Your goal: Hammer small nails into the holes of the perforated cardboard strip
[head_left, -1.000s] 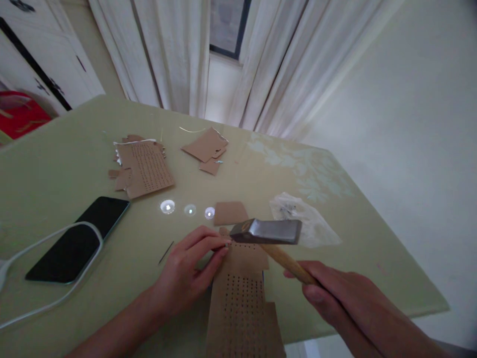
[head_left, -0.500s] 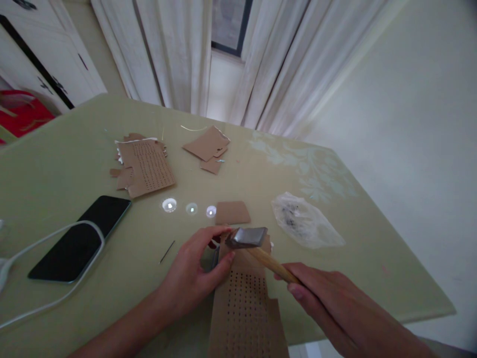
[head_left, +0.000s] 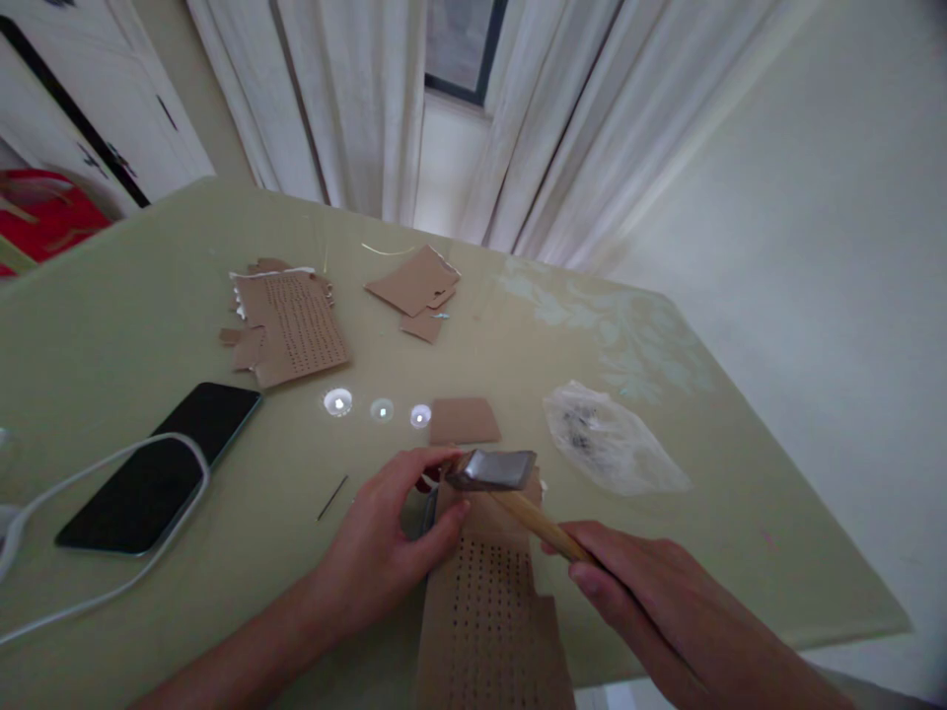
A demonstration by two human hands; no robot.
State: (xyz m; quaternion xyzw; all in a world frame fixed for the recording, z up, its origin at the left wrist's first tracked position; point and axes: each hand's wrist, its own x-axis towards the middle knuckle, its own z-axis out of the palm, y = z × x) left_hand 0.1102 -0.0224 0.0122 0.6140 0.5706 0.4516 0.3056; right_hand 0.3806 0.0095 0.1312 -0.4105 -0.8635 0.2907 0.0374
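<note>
My right hand (head_left: 651,602) grips the hammer (head_left: 494,471); my left hand (head_left: 385,542) pinches the perforated cardboard (head_left: 484,602). I would tap lightly, fingertips clear.

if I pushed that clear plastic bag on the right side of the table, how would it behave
The plastic bag looks thin and crumpled flat, so it would probably crumple or slide rather than hold shape. Small dark bits show inside, so it seems light. The table reflects lights, so it is probably slick enough for easy sliding.
</note>
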